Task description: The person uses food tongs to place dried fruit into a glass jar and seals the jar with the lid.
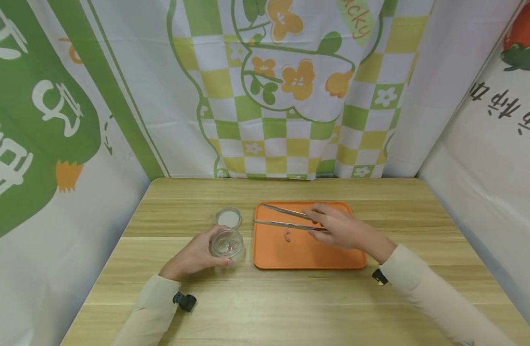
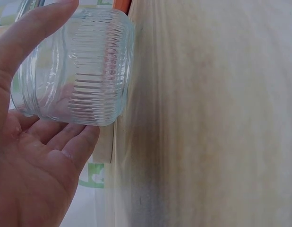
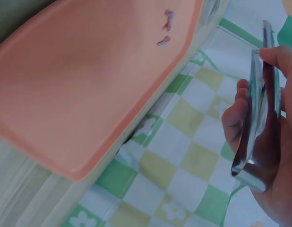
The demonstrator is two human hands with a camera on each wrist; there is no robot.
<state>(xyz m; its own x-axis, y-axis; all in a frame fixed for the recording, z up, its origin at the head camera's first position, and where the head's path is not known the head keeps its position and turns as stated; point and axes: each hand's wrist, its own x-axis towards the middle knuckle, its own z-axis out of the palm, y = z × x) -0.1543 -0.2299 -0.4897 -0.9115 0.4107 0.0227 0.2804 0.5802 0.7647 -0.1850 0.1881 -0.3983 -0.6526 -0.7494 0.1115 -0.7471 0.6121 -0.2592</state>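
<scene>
My left hand (image 1: 194, 253) grips a clear glass jar (image 1: 223, 236) with ribbed sides, its thumb and fingers on opposite sides. Small pinkish bits (image 2: 111, 56) show near the bottom of the jar in the left wrist view. Over the orange tray (image 1: 316, 257), my right hand (image 1: 339, 227) holds metal tongs (image 1: 286, 224), their two arms spread apart and pointing left. Nothing sits between the tong tips. Small curved, pinkish-brown pieces (image 1: 287, 236) lie on the left part of the tray, below the tongs; the right wrist view shows two (image 3: 163, 41).
A round lid (image 1: 228, 219) with a pale middle lies on the wooden table (image 1: 256, 307), behind the jar and left of the tray. A patterned curtain (image 1: 286, 144) hangs along the table's back edge. Dark wrist devices (image 1: 185, 302) sit at both sleeves.
</scene>
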